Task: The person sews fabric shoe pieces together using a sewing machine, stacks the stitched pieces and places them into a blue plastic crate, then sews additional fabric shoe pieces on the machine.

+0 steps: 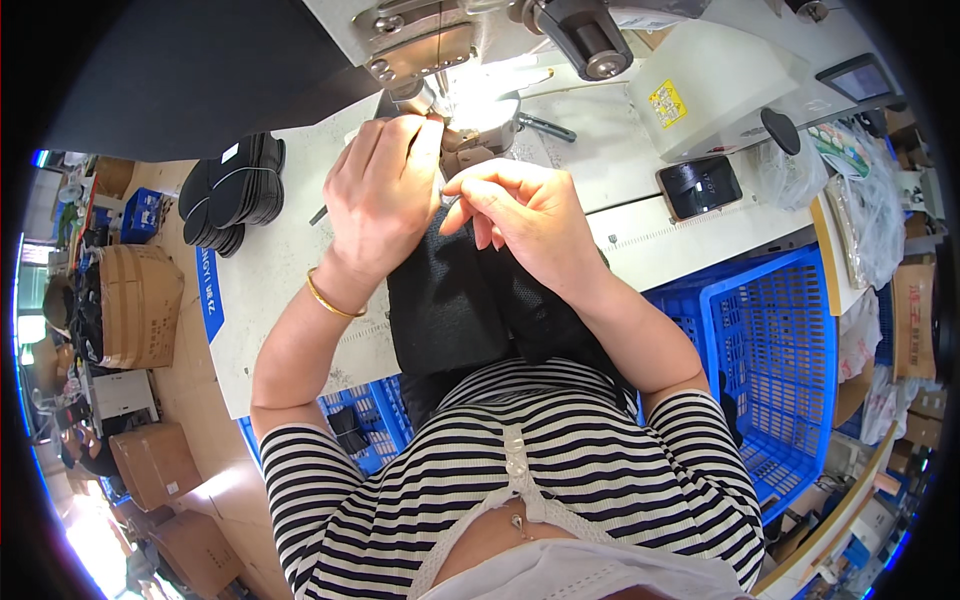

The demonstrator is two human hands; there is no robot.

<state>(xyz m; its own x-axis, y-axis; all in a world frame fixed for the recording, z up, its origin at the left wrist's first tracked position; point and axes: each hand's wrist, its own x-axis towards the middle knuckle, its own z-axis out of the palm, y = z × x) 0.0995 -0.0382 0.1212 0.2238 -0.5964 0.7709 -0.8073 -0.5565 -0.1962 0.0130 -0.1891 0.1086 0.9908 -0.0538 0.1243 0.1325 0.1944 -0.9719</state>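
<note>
A sewing machine (430, 60) stands in front of me, its lamp glaring around the needle area. My left hand (380, 190) is right below the needle area with its fingers bent and closed; what they grip is hidden. Just to its right, my right hand (530, 210) has thumb and forefinger brought together in a pinch, and anything between them is too small to make out. Black textured fabric pieces (448, 310) hang from under both hands over the table's front edge toward my lap.
Bundled black rounded pieces (235, 190) lie on the white table (290, 290) at left. A dark-handled tool (547, 127) rests behind my right hand. Farther right is a black phone (700, 187). Blue plastic crates (770, 350) stand below the table; cardboard boxes (140, 305) are at far left.
</note>
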